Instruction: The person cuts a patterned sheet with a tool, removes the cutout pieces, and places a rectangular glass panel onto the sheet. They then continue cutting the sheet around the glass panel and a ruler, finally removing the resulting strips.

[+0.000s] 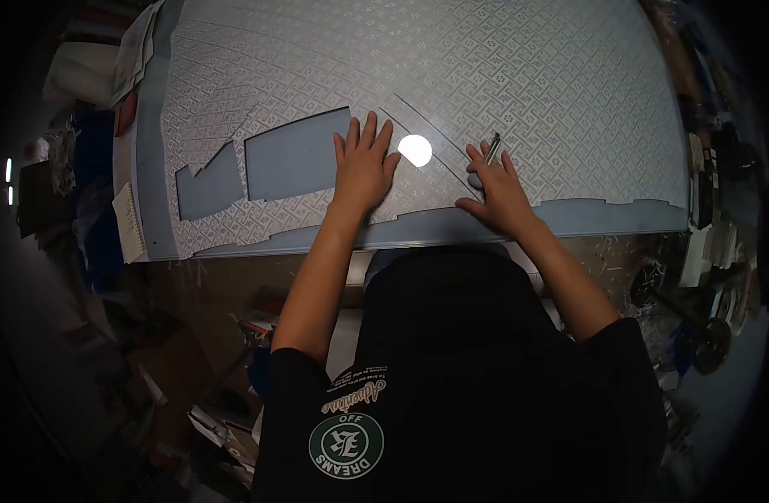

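A light, patterned sheet (569, 109) covers most of the blue-grey table (292, 159), which shows through two cut-out openings at the left. My left hand (363, 172) lies flat on the sheet beside the larger opening, fingers spread, holding nothing. Two thin dark lines run diagonally across the sheet between my hands, near a round white patch (415, 151). At the right end of these lines, my right hand (499, 189) rests on the sheet with a slim, metallic cutter-like tool (493, 147) between its fingers. A small grey rounded thing (475, 180) is under that hand.
A spiral notepad (128, 224) lies at the table's left edge. Papers (135, 54) and blue cloth or bags (95, 159) are farther left. Along the right side stand cluttered items and a round dark metal object (711, 345). Scraps lie on the floor.
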Demonstrator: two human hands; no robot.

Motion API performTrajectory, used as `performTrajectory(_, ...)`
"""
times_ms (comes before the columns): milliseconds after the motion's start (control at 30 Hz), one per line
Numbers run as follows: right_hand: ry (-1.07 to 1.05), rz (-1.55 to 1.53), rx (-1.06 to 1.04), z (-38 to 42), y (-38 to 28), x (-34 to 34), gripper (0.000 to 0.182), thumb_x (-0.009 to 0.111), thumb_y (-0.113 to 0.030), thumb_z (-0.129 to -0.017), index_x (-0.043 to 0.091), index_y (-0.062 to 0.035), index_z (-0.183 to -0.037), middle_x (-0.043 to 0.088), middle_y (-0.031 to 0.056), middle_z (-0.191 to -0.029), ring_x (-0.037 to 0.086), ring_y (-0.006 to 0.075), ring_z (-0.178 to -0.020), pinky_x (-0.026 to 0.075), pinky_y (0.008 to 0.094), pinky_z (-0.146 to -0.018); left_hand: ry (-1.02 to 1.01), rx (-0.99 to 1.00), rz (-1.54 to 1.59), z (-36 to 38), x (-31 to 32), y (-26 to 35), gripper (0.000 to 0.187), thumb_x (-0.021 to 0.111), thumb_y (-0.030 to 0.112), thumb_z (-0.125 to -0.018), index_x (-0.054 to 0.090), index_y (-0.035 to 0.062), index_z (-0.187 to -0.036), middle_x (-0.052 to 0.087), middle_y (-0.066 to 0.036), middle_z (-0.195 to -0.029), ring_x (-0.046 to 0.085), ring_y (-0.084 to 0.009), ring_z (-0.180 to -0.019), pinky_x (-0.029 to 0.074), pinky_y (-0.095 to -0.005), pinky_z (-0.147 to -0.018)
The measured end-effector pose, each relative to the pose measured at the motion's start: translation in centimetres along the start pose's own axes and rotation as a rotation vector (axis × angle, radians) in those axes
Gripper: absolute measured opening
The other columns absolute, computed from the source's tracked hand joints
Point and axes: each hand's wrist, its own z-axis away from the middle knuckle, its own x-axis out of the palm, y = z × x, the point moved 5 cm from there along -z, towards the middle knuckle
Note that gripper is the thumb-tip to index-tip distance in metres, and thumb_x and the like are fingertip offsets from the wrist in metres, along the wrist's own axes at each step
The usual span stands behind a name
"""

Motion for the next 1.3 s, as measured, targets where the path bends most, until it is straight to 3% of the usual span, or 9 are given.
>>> performTrajectory(33,-0.014,0.009,-0.026,-0.3,0.2,0.0,0.096,0.084,-0.028,-0.083,0.031,-0.0027,-0.158,0.067,0.0151,-0.13,0.032,0.0367,-0.153,0.019,0.0551,-0.126,-0.026,0.006,-0.03,0.0,0.3,-0.2,0.058,0.064,0.03,-0.098,0.049,0.0098,-0.151,0.035,-0.019,-0.163,0.033,-0.0465,-0.147,0.014,-0.07,-0.12)
performTrajectory(167,-0.02,0.029,-0.028,-1.6,1.2,-1.1,0.089,0.082,-0.024,-0.085,0.034,-0.004,-0.157,0.066,0.0144,-0.131,0.035,0.0375,-0.151,0.02,0.0546,-0.126,0.041,-0.023,-0.071,2.6,0.7,0.2,0.062,0.066,0.035,-0.097,0.049,0.009,-0.151,0.039,-0.023,-0.158,0.034,-0.0473,-0.145,0.012,-0.0724,-0.119)
performTrajectory(267,-0.006,-0.02,0.179,-2.3,3.7,-1.4,0.081,0.08,-0.021,-0.087,0.039,-0.0048,-0.155,0.065,0.0146,-0.133,0.038,0.0388,-0.149,0.022,0.0552,-0.125,0.053,-0.123,-0.092,5.1,0.5,0.8,0.063,0.067,0.036,-0.096,0.051,0.0107,-0.15,0.045,-0.027,-0.15,0.035,-0.0469,-0.143,0.01,-0.0707,-0.119)
performTrajectory(333,0.229,0.111,0.187,-2.2,5.4,-1.4,0.078,0.079,-0.021,-0.088,0.041,-0.0021,-0.153,0.064,0.0168,-0.133,0.04,0.0407,-0.147,0.024,0.0562,-0.123,0.014,-0.154,-0.034,6.2,0.4,1.1,0.06,0.07,0.035,-0.094,0.055,0.0116,-0.147,0.049,-0.027,-0.14,0.038,-0.0465,-0.139,0.012,-0.0695,-0.119)
performTrajectory(433,0.282,0.031,0.179,-1.2,4.4,-1.7,0.078,0.079,-0.021,-0.089,0.039,-0.0005,-0.154,0.064,0.0194,-0.133,0.04,0.0414,-0.147,0.025,0.0574,-0.122,0.012,-0.189,0.047,6.2,-0.1,0.7,0.058,0.072,0.034,-0.093,0.058,0.0127,-0.144,0.05,-0.025,-0.137,0.039,-0.0447,-0.139,0.013,-0.0687,-0.119)
performTrajectory(533,0.302,0.011,0.108,-0.1,3.6,-1.2,0.079,0.078,-0.021,-0.09,0.038,0.0007,-0.155,0.064,0.0203,-0.131,0.04,0.0415,-0.148,0.024,0.0579,-0.123,0.117,-0.145,0.105,5.0,-0.9,-0.3,0.058,0.072,0.035,-0.093,0.058,0.0119,-0.144,0.045,-0.026,-0.147,0.036,-0.0439,-0.142,0.013,-0.0696,-0.119)
performTrajectory(733,0.317,-0.019,0.089,-0.3,4.0,-0.7,0.075,0.077,-0.019,-0.091,0.04,-0.0015,-0.154,0.066,0.0183,-0.127,0.041,0.0386,-0.148,0.023,0.0563,-0.123,0.063,-0.099,0.123,4.1,0.4,-2.0,0.061,0.072,0.036,-0.093,0.055,0.0144,-0.148,0.038,-0.021,-0.16,0.031,-0.0442,-0.149,0.008,-0.0674,-0.121)
performTrajectory(967,0.367,-0.019,0.078,-0.9,4.5,-0.4,0.069,0.075,-0.016,-0.092,0.045,-0.0028,-0.152,0.067,0.0158,-0.124,0.043,0.0358,-0.147,0.025,0.0546,-0.123,0.097,-0.116,0.165,3.6,0.7,-2.1,0.059,0.072,0.034,-0.094,0.056,0.0125,-0.146,0.039,-0.023,-0.159,0.032,-0.0452,-0.148,0.01,-0.07,-0.12)
performTrajectory(1300,0.393,-0.022,0.034,-1.8,4.3,-0.5,0.061,0.072,-0.011,-0.093,0.049,-0.0029,-0.149,0.069,0.0156,-0.123,0.047,0.034,-0.145,0.03,0.0522,-0.121,0.15,-0.117,0.172,2.5,1.0,-2.1,0.057,0.071,0.032,-0.094,0.058,0.0142,-0.146,0.042,-0.02,-0.157,0.034,-0.0441,-0.147,0.014,-0.0662,-0.121)
